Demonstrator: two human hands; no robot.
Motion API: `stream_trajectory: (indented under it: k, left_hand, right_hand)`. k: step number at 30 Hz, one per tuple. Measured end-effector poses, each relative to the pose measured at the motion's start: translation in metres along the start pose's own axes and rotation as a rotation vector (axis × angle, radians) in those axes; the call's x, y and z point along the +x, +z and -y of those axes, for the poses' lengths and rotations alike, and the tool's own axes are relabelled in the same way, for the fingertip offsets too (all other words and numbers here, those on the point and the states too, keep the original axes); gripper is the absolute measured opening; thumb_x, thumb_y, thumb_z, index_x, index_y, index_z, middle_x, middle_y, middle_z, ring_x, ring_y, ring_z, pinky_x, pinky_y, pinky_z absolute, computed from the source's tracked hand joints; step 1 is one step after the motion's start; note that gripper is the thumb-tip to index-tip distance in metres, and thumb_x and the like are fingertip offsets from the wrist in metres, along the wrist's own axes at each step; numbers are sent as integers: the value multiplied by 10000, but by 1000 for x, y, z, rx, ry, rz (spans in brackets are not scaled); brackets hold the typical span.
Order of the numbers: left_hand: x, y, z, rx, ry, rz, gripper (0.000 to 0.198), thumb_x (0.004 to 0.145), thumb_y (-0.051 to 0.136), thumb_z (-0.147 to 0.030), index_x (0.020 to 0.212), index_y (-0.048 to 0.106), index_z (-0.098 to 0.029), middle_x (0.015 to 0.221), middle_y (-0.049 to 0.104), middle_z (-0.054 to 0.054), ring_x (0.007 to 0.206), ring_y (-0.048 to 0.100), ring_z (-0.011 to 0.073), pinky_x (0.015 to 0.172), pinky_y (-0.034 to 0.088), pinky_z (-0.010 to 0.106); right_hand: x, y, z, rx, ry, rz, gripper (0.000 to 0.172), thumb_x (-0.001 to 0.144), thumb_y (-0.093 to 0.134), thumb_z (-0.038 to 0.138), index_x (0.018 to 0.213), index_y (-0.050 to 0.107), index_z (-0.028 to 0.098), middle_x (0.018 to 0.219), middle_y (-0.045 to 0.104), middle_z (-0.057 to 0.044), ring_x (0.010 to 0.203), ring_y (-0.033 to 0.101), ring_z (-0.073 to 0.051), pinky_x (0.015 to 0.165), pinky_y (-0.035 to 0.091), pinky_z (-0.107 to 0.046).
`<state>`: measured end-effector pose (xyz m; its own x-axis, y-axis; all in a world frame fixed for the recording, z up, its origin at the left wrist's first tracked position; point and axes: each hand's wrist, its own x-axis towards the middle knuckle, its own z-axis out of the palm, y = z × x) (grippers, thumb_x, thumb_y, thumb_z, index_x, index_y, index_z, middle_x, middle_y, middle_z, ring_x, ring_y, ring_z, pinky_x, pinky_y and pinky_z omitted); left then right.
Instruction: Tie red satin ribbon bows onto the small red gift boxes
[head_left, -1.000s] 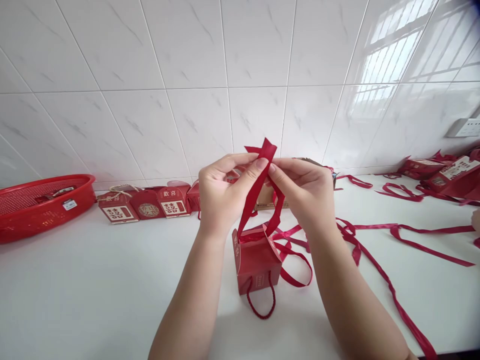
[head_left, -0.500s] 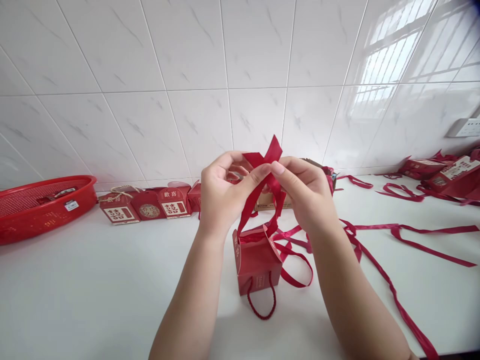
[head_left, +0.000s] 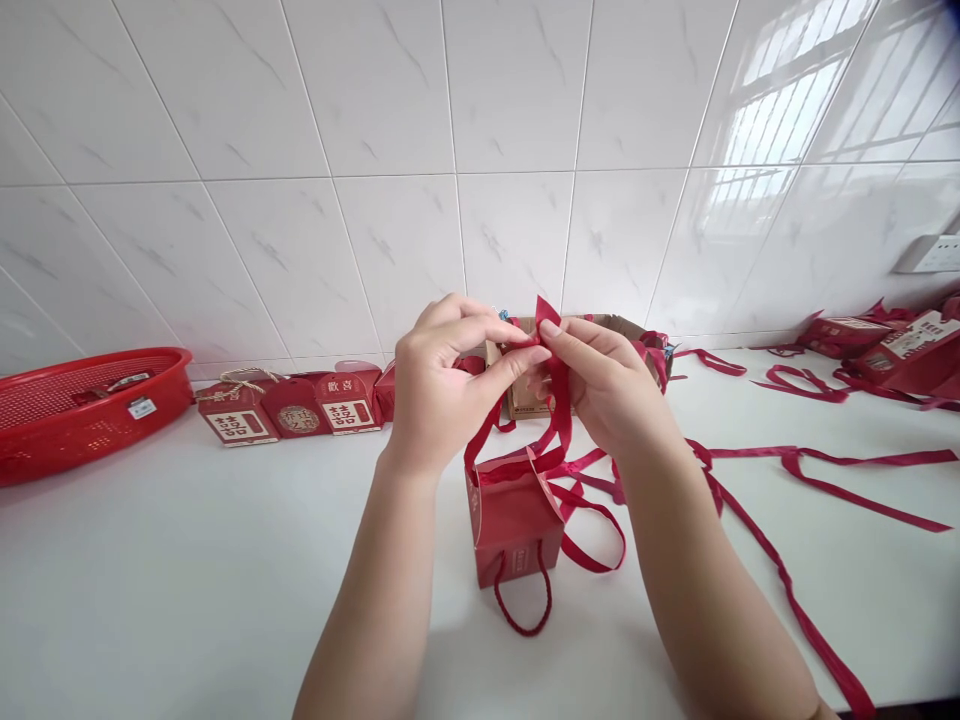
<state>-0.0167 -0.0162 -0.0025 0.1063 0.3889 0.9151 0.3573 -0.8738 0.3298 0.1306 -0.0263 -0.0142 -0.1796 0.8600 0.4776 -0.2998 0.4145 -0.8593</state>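
A small red gift box [head_left: 514,525] with a red cord handle stands on the white counter [head_left: 187,590] in front of me. A red ribbon [head_left: 559,405] rises from its top into my hands. My left hand [head_left: 439,385] pinches the ribbon between thumb and fingers. Close against it, my right hand [head_left: 604,385] also pinches the ribbon, and both hands meet just above the box. Loops of the ribbon hang down to the right of the box.
A red plastic basket [head_left: 82,410] sits at the far left. Finished red boxes [head_left: 300,405] line the tiled wall. A cardboard box [head_left: 600,325] stands behind my hands. Loose red ribbons [head_left: 825,470] and more red boxes [head_left: 900,345] lie at the right.
My hands have come down nearer the box and the crossed ribbon ends that stuck up above my fingers are now folded in; the ribbon strands below have slackened into loops.
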Motion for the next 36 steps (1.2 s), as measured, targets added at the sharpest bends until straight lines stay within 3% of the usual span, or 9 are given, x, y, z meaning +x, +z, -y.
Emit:
stream_trajectory:
  k: [9, 16, 19, 22, 26, 29, 33, 36]
  left_hand:
    - [-3, -7, 3, 158, -67, 205, 61, 719, 732, -261, 765, 738, -300, 1012, 605, 45, 970, 507, 229, 631, 469, 309]
    - [-2, -23, -1, 229, -127, 386, 80, 733, 710, -357, 733, 717, -277, 1044, 619, 39, 1040, 509, 259, 789, 470, 378]
    - [0, -26, -1, 151, -194, 288, 131, 793, 640, -341, 726, 691, -242, 972, 644, 52, 914, 571, 230, 724, 482, 339]
    - [1, -24, 0, 79, -284, 211, 154, 825, 594, -342, 774, 680, -224, 844, 658, 48, 731, 585, 189, 608, 468, 296]
    - [2, -18, 8, -38, -440, 289, 323, 866, 514, -449, 729, 681, -209, 618, 596, 26, 567, 538, 159, 494, 398, 266]
    - [1, -16, 11, -118, -558, 400, 435, 857, 487, -534, 630, 648, -199, 519, 513, 12, 444, 448, 131, 420, 312, 266]
    - [1, -20, 7, -96, -649, 484, 442, 832, 525, -539, 549, 558, -202, 431, 338, -32, 349, 275, 90, 357, 165, 256]
    - [0, -23, 4, -71, -622, 478, 332, 853, 536, -443, 635, 618, -206, 475, 448, -14, 370, 357, 96, 342, 215, 241]
  right_hand:
    - [5, -11, -4, 10, 39, -4, 192, 826, 621, 366, 788, 654, 181, 742, 603, -3, 542, 503, -78, 511, 447, -216]
    - [1, -15, 1, -183, 11, 70, 229, 836, 605, 388, 780, 660, 173, 739, 656, -35, 663, 618, -145, 582, 507, -265]
    - [-4, -17, 6, -434, -101, 144, 189, 856, 580, 320, 771, 668, 177, 746, 643, -33, 642, 599, -140, 545, 491, -265]
    - [-7, -18, 8, -664, -317, 223, 136, 842, 580, 215, 768, 692, 190, 867, 653, -55, 741, 602, -161, 596, 508, -285]
    - [-8, -16, 5, -758, -553, 315, 146, 836, 566, 165, 822, 707, 203, 961, 662, -62, 855, 615, -187, 668, 539, -315]
    - [-7, -15, 3, -810, -595, 344, 150, 837, 564, 163, 830, 708, 207, 959, 667, -57, 855, 622, -183, 695, 548, -325]
    - [-5, -17, 1, -839, -615, 323, 158, 821, 566, 133, 812, 711, 196, 964, 668, -63, 843, 630, -184, 691, 554, -327]
    - [-4, -19, -1, -858, -631, 287, 184, 809, 559, 104, 813, 714, 202, 956, 670, -56, 856, 633, -188, 717, 556, -337]
